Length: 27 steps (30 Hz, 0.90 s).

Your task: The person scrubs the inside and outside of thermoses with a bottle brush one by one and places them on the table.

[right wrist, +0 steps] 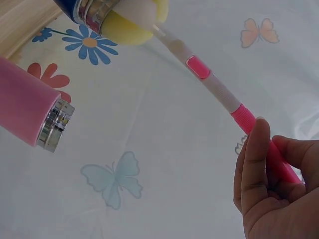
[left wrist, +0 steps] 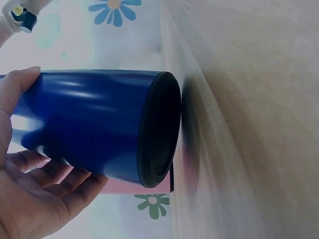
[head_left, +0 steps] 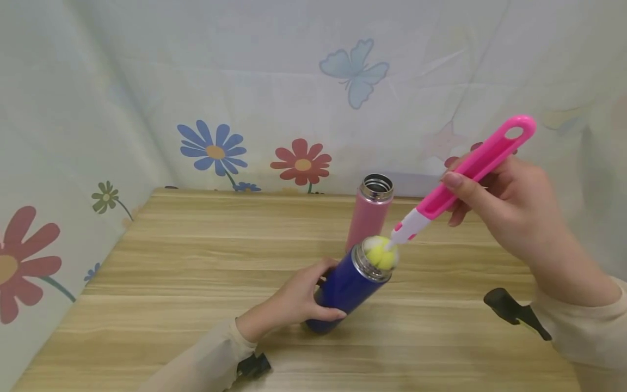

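Note:
My left hand grips a dark blue bottle around its lower body, tilting it to the right. In the left wrist view the black base of that bottle leans close over the table. My right hand pinches the pink handle of a bottle brush between thumb and fingers. The brush's yellow and white sponge head sits at the bottle's steel mouth, partly inside and bulging above the rim. The right wrist view shows the white neck running from handle to sponge.
Behind the blue bottle stands a pink bottle, uncapped and upright, with a steel rim. The wood-grain table meets a pale curtain printed with flowers and butterflies. Black straps hang at both wrists.

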Available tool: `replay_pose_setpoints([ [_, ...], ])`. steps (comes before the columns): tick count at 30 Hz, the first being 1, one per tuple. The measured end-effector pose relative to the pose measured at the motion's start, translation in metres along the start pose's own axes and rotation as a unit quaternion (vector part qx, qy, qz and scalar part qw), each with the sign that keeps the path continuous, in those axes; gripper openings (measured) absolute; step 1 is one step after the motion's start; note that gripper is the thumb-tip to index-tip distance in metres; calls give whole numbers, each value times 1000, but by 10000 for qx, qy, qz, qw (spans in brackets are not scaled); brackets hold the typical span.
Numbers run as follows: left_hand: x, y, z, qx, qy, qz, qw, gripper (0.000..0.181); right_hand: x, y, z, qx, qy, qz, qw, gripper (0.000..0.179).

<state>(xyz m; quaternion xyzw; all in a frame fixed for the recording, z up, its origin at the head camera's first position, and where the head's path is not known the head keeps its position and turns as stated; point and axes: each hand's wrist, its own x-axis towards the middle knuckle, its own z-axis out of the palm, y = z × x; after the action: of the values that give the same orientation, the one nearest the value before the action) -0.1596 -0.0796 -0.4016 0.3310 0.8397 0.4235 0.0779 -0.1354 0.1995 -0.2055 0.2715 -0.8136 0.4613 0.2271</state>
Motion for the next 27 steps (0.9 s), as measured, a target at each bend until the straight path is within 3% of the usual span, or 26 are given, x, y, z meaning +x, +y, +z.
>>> replay_pose_setpoints([
  [1,0,0,0,-6,3,-14,10000,75,0,0,-1,111,-22,32,9999,15],
  [8,0,-2,0,-9,19,24,10000,75,-2,-7,0,-495,-196,493,9974,14],
  [12,0,-1,0,-41,-3,34,10000,75,-6,-8,3,-489,-352,651,9961,17],
  [20,-1,-2,-1,43,34,136,9999,75,-12,0,19,-656,-676,508,9943,9],
  [27,-1,0,-1,-12,12,-26,10000,75,-17,11,33,-592,-979,627,9915,8],
])
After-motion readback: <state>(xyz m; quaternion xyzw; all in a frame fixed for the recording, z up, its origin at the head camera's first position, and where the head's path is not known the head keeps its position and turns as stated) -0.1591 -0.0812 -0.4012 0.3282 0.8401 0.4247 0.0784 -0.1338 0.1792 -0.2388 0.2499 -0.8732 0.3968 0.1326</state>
